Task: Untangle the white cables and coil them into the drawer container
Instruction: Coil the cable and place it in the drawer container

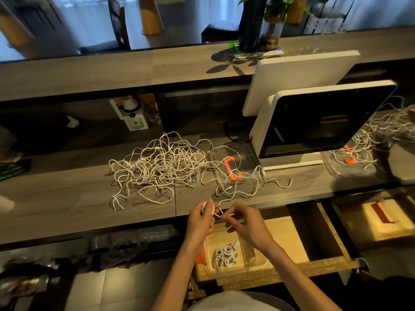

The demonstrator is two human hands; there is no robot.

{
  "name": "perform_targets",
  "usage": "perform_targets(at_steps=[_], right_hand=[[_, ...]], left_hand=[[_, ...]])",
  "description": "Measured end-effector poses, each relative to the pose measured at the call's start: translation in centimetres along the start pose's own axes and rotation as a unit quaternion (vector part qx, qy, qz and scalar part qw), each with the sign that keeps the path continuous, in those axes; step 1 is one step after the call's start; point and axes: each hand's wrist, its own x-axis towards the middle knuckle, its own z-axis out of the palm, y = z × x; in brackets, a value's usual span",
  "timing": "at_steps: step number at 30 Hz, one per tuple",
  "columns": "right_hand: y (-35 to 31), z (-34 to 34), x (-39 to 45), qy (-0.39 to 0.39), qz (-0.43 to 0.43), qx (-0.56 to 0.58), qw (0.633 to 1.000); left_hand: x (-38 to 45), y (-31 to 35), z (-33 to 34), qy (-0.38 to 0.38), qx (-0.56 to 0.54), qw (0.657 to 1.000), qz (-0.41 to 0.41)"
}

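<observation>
A big tangle of white cables lies on the grey wooden counter. My left hand grips a small coil of white cable at the counter's front edge. My right hand pinches the loose end of that same cable just beside the coil. Below my hands an open wooden drawer holds a clear container with several coiled white cables inside.
A clear lid with an orange clip lies on the counter under some cable strands. A white-framed monitor stands at the right, its screen reflecting the cables. A small white box sits on the shelf behind.
</observation>
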Motion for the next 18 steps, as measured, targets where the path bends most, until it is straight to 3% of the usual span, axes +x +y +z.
perform_targets(at_steps=[7,12,18], right_hand=[[-2.0,0.0,-0.4,0.031,-0.043,0.029,0.998],[-2.1,0.2,0.2,0.033,-0.100,-0.030,0.994],[-2.2,1.3,-0.3,0.095,-0.092,0.102,0.986]], left_hand=[[0.2,0.5,0.3,0.005,-0.068,0.996,-0.054],[0.0,0.9,0.8,-0.008,-0.123,0.989,-0.085],[-0.1,1.3,1.2,-0.017,-0.168,0.980,-0.103]])
